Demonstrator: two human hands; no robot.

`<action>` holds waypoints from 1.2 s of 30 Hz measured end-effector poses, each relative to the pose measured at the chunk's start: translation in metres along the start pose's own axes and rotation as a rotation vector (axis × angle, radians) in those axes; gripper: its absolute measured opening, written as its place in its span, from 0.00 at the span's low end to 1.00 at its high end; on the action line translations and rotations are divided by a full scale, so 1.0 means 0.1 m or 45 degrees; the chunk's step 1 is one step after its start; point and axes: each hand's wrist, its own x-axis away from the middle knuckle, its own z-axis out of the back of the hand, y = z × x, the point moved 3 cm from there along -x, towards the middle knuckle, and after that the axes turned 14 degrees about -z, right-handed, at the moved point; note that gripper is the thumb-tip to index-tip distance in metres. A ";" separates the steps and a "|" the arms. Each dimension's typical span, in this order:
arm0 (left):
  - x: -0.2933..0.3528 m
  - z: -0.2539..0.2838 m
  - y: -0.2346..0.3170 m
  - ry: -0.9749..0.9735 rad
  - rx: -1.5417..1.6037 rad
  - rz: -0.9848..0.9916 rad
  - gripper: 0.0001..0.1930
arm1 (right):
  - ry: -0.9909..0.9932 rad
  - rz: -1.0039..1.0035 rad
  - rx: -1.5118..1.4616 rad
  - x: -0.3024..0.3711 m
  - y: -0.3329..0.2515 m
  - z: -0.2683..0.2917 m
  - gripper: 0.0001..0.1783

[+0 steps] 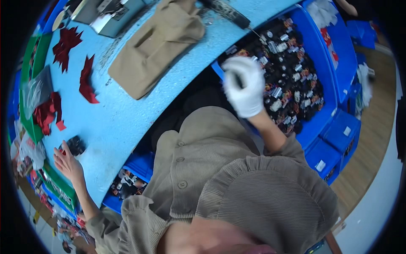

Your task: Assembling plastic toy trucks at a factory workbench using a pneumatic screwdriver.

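My bare left hand (69,167) is at the left edge of the light blue table (114,122), its fingers stretched and apart. Right beside the fingertips sits a small black object (76,145), too blurred to name, and a bit of red shows between the fingers. My right hand (245,89), in a white glove, is raised at the near side of a blue bin (330,99) full of small black items (292,76) with pale labels. Motion smears its fingers, and a dark gap shows among them; whether they hold anything is unclear.
Dark red ribbon pieces (66,45) lie on the table near a folded tan cloth (156,46). A black-handled screwdriver-like tool (228,15) points over the bin. A grey metal device (108,17) stands at the back. Green trays (31,76) line the left; blue bins (342,131) stack right.
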 end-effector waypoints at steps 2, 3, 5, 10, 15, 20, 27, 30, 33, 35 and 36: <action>-0.08 0.23 0.15 0.151 0.204 -0.045 0.29 | 0.219 -0.307 0.459 0.05 0.51 0.38 0.19; -0.14 0.44 0.28 0.295 0.395 -0.077 0.29 | 0.343 -0.482 0.755 0.17 0.78 0.56 0.26; -0.23 0.74 0.50 0.429 0.602 -0.099 0.29 | 0.216 -1.120 1.119 0.49 1.17 0.79 0.40; -0.69 1.63 0.99 0.811 0.979 -0.371 0.27 | -0.113 -1.716 0.522 1.43 2.49 1.35 0.46; -0.76 1.94 1.25 0.912 1.175 -0.528 0.24 | 0.012 -1.749 -0.018 0.89 1.69 1.65 0.45; -0.76 2.29 1.66 0.663 2.033 -0.858 0.22 | 0.087 -1.214 -1.329 0.00 0.44 1.28 0.26; -1.04 2.85 2.03 0.222 3.727 -0.942 0.26 | -0.847 -0.671 -1.677 -0.38 -0.25 -0.13 0.35; -1.22 2.44 1.84 0.604 3.498 -0.591 0.28 | -0.764 -0.618 -1.610 -0.56 -0.51 -0.26 0.38; -1.17 2.03 1.77 0.790 2.709 -0.686 0.31 | -0.714 -0.532 -1.401 -0.66 -0.33 -0.35 0.36; -1.13 2.05 1.79 0.810 2.639 -0.791 0.30 | -0.769 -0.439 -0.748 -0.62 0.07 -0.37 0.30; -1.13 2.10 1.82 0.820 2.559 -0.957 0.29 | -0.843 -0.388 -0.276 -0.56 0.25 -0.41 0.26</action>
